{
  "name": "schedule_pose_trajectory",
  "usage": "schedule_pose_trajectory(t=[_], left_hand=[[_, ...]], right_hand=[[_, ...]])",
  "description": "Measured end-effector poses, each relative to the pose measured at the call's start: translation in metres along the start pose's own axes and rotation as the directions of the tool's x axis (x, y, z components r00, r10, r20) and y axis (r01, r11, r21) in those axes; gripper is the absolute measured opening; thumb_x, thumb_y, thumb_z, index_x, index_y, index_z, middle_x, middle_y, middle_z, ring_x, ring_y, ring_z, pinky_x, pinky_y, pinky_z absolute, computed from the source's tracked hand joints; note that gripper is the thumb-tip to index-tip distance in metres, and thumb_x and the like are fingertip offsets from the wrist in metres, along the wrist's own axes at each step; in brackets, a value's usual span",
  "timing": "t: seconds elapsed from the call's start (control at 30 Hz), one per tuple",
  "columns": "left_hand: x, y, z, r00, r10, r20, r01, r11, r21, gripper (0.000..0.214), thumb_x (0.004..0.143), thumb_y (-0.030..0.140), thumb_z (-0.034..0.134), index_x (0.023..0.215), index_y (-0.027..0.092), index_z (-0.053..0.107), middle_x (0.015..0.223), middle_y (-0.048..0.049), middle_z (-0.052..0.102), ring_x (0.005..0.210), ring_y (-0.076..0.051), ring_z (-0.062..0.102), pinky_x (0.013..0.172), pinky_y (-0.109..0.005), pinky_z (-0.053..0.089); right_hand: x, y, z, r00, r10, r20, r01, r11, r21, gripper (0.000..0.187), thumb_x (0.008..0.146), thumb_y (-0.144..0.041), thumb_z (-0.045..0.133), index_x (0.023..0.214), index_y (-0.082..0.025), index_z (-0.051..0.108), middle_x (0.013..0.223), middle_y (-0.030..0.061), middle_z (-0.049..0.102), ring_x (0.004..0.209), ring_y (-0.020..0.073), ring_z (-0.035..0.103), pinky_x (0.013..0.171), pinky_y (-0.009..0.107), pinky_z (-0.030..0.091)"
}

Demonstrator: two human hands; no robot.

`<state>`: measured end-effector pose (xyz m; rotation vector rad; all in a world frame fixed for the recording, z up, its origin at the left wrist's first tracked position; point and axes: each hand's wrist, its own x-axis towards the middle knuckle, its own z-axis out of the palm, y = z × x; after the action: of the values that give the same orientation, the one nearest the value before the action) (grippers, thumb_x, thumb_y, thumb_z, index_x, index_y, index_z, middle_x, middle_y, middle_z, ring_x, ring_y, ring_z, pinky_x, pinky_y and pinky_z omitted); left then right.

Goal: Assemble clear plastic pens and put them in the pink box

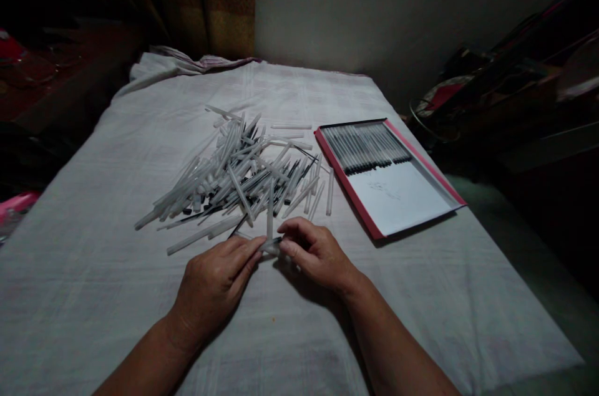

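Note:
My left hand and my right hand meet over the white cloth, both with fingers pinched on one clear pen barrel held between them. A dark thin refill tip shows at the barrel's right end. Just beyond my hands lies a heap of clear pen barrels and black refills. To the right sits a flat red-edged box with a row of assembled pens in its far half; its near half shows bare white.
The white cloth covers a table that ends at the right near dark clutter. A wall and a curtain stand behind. A pink object lies at the left edge.

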<state>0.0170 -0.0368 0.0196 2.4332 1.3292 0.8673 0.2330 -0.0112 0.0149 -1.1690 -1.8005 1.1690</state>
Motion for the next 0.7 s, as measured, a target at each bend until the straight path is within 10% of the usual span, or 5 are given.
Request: schedule_pose_trajectory(t=[0.7], left_hand=[[-0.0001,-0.0005,0.0015,1.000,0.027,0.001,-0.027,1.000,0.000,0.026,0.098,0.027,0.051,0.115,0.020,0.069,0.095,-0.0038,0.076,0.081,-0.015,0.072,0.070,-0.022,0.055]], right_hand=[[0.0005,-0.0004,-0.0010,1.000,-0.013,0.025,0.014,1.000,-0.017,0.009,0.088,-0.024,0.057,0.093,-0.018,0.063,0.075,-0.0013,0.062,0.067,0.0121,0.057,0.065,0.023,0.043]])
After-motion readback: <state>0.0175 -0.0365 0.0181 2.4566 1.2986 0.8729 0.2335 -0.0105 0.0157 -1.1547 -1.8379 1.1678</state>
